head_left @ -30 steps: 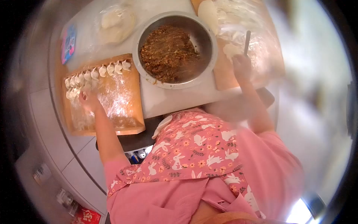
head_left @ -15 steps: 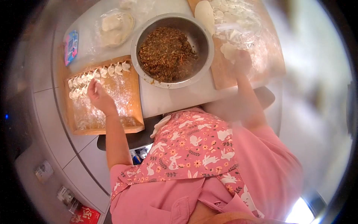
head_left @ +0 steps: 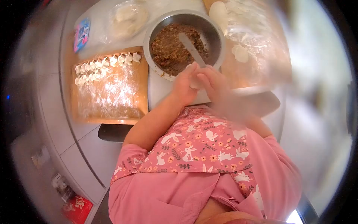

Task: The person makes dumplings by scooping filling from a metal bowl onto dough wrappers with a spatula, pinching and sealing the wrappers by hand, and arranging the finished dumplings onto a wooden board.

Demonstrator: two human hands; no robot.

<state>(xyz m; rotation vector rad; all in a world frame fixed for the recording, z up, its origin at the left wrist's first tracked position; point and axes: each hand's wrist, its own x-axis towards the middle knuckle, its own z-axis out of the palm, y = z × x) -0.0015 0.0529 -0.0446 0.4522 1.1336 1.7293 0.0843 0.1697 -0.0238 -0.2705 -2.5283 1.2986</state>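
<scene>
Both my hands meet at the near rim of a steel bowl [head_left: 148, 56] holding dark minced filling [head_left: 171, 44]. My left hand [head_left: 184, 85] is curled around a pale dough wrapper [head_left: 194, 83], mostly hidden by the fingers. My right hand [head_left: 213, 83], somewhat blurred, is closed on a flat, narrow spatula [head_left: 193, 49] whose rounded tip reaches over the filling. On the left, folded dumplings [head_left: 99, 64] stand in two rows at the far side of a floured wooden tray [head_left: 112, 99]. Loose round wrappers [head_left: 240, 53] lie on the board at right.
A wooden board [head_left: 231, 76] with flour and plastic-covered wrappers [head_left: 246, 18] is right of the bowl. Behind the tray lie a blue-pink packet [head_left: 81, 35] and bagged dough [head_left: 126, 18]. A red package [head_left: 77, 209] sits low at left.
My left hand has left the dumplings on the tray and come to the bowl. My right hand has moved left from the board's wrappers and now holds the spatula. The view has shifted slightly.
</scene>
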